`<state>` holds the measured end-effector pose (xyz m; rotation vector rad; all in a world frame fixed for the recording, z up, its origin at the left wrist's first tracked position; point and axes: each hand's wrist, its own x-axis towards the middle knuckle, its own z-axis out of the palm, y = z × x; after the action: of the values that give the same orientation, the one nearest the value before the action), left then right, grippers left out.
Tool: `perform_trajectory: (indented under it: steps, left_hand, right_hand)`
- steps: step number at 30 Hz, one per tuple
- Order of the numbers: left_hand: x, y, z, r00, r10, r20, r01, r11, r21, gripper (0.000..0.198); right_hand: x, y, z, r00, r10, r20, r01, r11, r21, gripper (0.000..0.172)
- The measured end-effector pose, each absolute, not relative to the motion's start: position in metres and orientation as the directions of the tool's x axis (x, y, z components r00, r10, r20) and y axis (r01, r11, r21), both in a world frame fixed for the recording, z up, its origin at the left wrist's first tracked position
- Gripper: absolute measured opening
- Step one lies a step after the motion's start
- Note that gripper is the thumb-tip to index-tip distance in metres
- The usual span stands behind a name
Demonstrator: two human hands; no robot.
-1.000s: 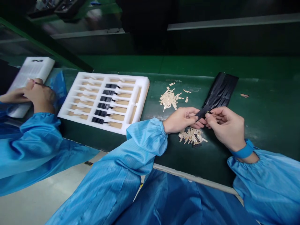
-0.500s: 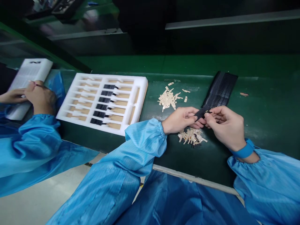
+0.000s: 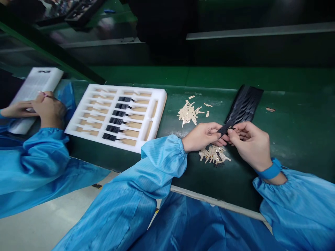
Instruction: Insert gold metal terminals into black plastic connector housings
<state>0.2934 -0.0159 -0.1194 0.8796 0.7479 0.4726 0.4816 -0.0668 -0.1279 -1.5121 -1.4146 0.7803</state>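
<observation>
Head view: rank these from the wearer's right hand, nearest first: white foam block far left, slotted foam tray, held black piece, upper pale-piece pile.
From the right hand:
1. Held black piece: at its fingertips.
2. Upper pale-piece pile: left, past the left hand.
3. Slotted foam tray: farther left.
4. White foam block: far left, by a co-worker's hands.

Stretching the left arm [image 3: 157,162] and right arm [image 3: 295,193] over the bench's front edge [image 3: 217,202], sleeved in blue almost to the wrists [image 3: 280,179]. Holding left hand [image 3: 202,136] and right hand [image 3: 251,144] close together beyond that edge, turned inward. Pinching on the left with thumb over fingers [image 3: 223,139], on the right with thumb and forefinger, others curled.
</observation>
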Motion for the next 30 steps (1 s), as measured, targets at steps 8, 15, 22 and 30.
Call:
perform_trajectory:
  steps: [8,15,22,30]
  left_hand:
    - [0.301,-0.022,-0.123,0.586,0.726,-0.36,-0.082,0.496,0.865,0.017]
    - [0.304,-0.025,-0.118,0.532,0.755,-0.384,-0.037,0.474,0.88,0.01]
    - [0.301,-0.023,-0.114,0.52,0.803,-0.291,-0.058,0.373,0.926,0.023]
    - [0.301,-0.028,-0.124,0.489,0.856,-0.169,0.031,0.177,0.984,0.021]
  right_hand:
    - [0.479,-0.068,-0.127,0.144,0.967,0.209,0.519,0.106,-0.848,0.012]
    - [0.48,-0.07,-0.125,0.3,0.904,0.305,0.563,0.09,-0.821,0.029]
    - [0.485,-0.072,-0.134,0.264,0.906,0.331,0.517,0.157,-0.842,0.019]
    - [0.482,-0.069,-0.128,0.15,0.944,0.294,0.535,0.172,-0.827,0.019]
